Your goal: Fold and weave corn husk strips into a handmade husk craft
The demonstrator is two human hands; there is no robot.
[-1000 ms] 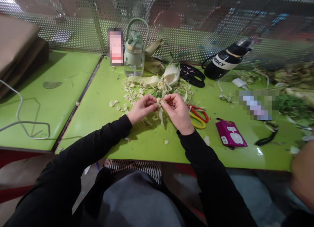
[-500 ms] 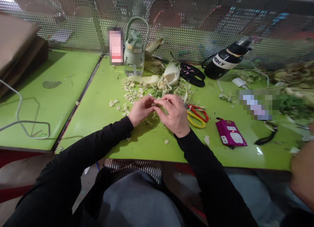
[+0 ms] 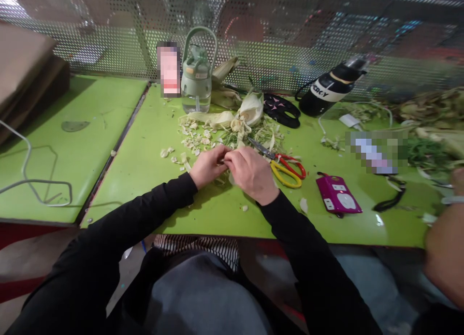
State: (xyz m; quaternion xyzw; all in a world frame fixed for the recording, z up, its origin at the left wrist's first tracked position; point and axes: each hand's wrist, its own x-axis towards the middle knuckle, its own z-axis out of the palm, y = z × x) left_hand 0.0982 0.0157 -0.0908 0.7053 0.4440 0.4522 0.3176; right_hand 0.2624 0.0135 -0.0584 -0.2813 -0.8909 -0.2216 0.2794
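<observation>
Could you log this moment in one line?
left hand: meets right hand | anything held: hidden | scissors: on green table, beside right hand | pale scraps: beyond left hand

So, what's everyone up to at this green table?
A person in black sleeves works with bare hands: the left hand and right hand meet at the fingertips, which hide whatever they may pinch. Around them lie pale scraps, with a pale husk bundle just beyond. Open-handled scissors lie beside the right hand. Another person's arm shows at the right edge.
</observation>
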